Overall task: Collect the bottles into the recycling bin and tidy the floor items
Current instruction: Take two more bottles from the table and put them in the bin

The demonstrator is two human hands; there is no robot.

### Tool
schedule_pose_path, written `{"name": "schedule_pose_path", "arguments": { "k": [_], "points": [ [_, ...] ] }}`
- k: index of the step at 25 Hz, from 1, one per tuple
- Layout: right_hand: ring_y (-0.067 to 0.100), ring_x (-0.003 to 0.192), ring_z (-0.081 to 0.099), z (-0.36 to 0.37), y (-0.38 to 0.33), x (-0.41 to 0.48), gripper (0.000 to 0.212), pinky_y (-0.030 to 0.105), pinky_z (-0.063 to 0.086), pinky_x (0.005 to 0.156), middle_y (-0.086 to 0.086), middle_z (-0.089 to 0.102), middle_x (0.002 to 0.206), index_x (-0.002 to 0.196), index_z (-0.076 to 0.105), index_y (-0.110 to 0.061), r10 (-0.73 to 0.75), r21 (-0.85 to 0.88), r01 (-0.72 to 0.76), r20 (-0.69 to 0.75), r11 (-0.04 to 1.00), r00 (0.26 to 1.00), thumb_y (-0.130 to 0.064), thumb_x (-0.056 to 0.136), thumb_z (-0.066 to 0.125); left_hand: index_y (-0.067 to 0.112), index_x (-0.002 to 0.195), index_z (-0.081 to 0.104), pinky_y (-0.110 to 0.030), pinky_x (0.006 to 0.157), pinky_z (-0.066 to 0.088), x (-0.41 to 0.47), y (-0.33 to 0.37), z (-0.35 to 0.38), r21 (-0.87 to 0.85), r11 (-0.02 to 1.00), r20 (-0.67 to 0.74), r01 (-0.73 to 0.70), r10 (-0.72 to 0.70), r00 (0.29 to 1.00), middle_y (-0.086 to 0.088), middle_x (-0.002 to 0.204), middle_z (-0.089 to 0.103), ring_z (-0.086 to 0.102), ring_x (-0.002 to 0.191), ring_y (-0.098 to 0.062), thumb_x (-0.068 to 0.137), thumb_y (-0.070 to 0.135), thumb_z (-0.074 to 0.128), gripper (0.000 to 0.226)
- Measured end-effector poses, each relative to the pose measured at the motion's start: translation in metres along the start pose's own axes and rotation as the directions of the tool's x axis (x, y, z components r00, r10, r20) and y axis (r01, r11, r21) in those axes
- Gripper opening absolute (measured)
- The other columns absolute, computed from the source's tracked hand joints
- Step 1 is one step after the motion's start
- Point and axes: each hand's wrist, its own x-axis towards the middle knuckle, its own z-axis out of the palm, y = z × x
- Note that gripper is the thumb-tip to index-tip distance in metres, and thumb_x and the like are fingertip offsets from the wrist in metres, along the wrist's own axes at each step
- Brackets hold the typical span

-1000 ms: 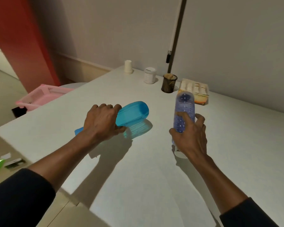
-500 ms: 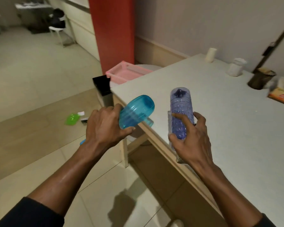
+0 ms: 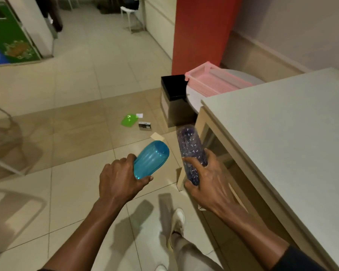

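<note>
Left hand [image 3: 119, 180] is curled tight round the turquoise bottle [image 3: 152, 159]: translucent, faintly ribbed, its rounded base pointing away, held over the floor [image 3: 82, 133]. Right hand [image 3: 207, 184] wraps the violet bottle [image 3: 191, 149], which is clear and dimpled all over, its base tipped up and away, just left of the table [image 3: 282, 133] edge. Farther off on the floor lie a lime-green dish [image 3: 129, 119], a white slip [image 3: 139, 115], a small dark box [image 3: 144, 125] with print too small to read, and a beige card [image 3: 157, 137] nearer. Beyond them stands a black bin [image 3: 173, 88], beside a pink tray [image 3: 213, 79].
</note>
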Motion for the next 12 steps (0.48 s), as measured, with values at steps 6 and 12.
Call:
{"name": "schedule_pose_path", "arguments": {
  "k": [6, 12],
  "points": [
    [0.022, 0.122, 0.047, 0.084, 0.006, 0.079, 0.064, 0.037, 0.059, 0.092, 0.001, 0.025, 0.148, 0.141, 0.043, -0.048, -0.025, 0.065, 0.014, 0.178, 0.998, 0.984, -0.043, 0.082, 0.069, 0.028, 0.109, 0.064, -0.027, 0.052, 0.041, 0.048, -0.061, 0.043, 0.079, 0.974, 0.12, 0.211, -0.219, 0.968, 0.009, 0.079, 0.071, 0.065, 0.063, -0.017, 0.064, 0.086, 0.07, 0.073],
    [0.02, 0.126, 0.042, 0.132, 0.003, 0.193, 0.066, 0.038, 0.052, 0.104, 0.0, 0.015, 0.154, 0.146, 0.033, -0.049, -0.002, 0.079, -0.027, 0.343, 0.997, 0.939, -0.043, 0.087, 0.062, 0.036, 0.104, 0.057, -0.025, 0.05, 0.042, 0.133, -0.089, 0.078, 0.079, 0.915, 0.17, 0.397, -0.404, 0.899, 0.016, 0.073, 0.061, 0.06, 0.062, -0.008, 0.057, 0.093, 0.056, 0.074]
  ]
}}
